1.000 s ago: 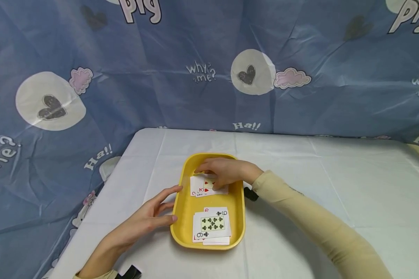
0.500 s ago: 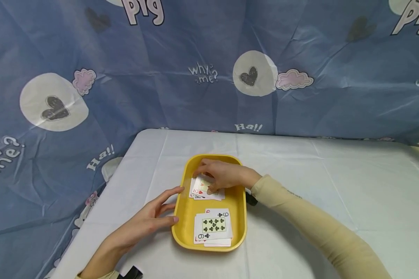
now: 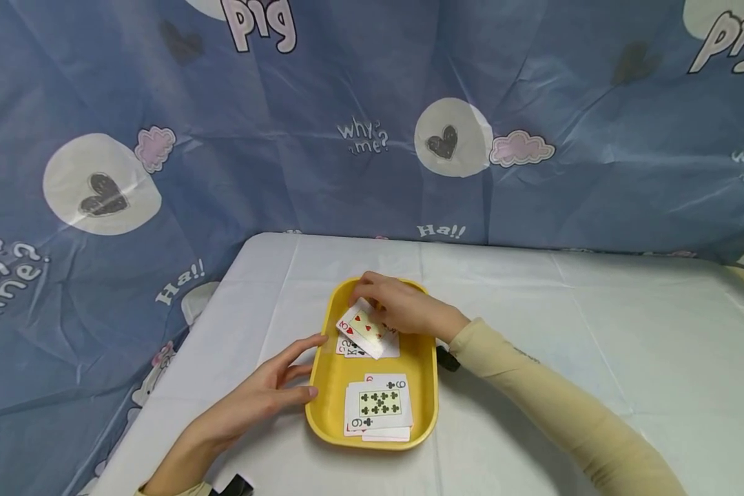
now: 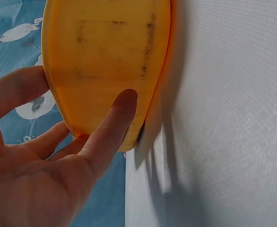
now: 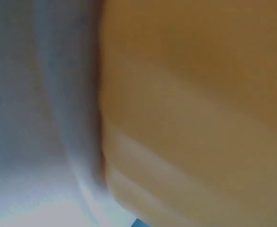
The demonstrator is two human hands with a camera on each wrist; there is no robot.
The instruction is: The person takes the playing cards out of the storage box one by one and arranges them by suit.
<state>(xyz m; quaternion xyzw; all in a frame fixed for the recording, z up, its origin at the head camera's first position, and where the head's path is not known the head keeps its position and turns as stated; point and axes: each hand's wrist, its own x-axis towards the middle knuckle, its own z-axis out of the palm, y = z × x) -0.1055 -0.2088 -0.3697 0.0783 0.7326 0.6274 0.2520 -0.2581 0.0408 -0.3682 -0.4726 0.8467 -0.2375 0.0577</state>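
Observation:
A yellow tray [image 3: 327, 393] stands on the white table, with playing cards in two groups. My right hand [image 3: 399, 306] reaches over its right rim and pinches a three of hearts [image 3: 363, 326], tilted over the far cards, where part of a king [image 3: 352, 350] shows beneath. In the near half, a nine of clubs [image 3: 379, 405] tops the other pile. My left hand [image 3: 265, 389] has its fingers spread along the tray's left side, fingertips at the wall. In the left wrist view its thumb [image 4: 112, 125] lies against the tray's outer wall [image 4: 110, 52].
The white-covered table [image 3: 533, 331] extends to the right of the tray. A blue printed curtain [image 3: 322, 179] hangs behind it. Black wrist devices [image 3: 448, 358] show by both wrists. Tray wall [image 5: 190, 109], blurred, fills most of the right wrist view.
My right hand has lifted the three of hearts off the far cards and turned it to a slant, uncovering part of the king below. The left hand stays at the tray's side.

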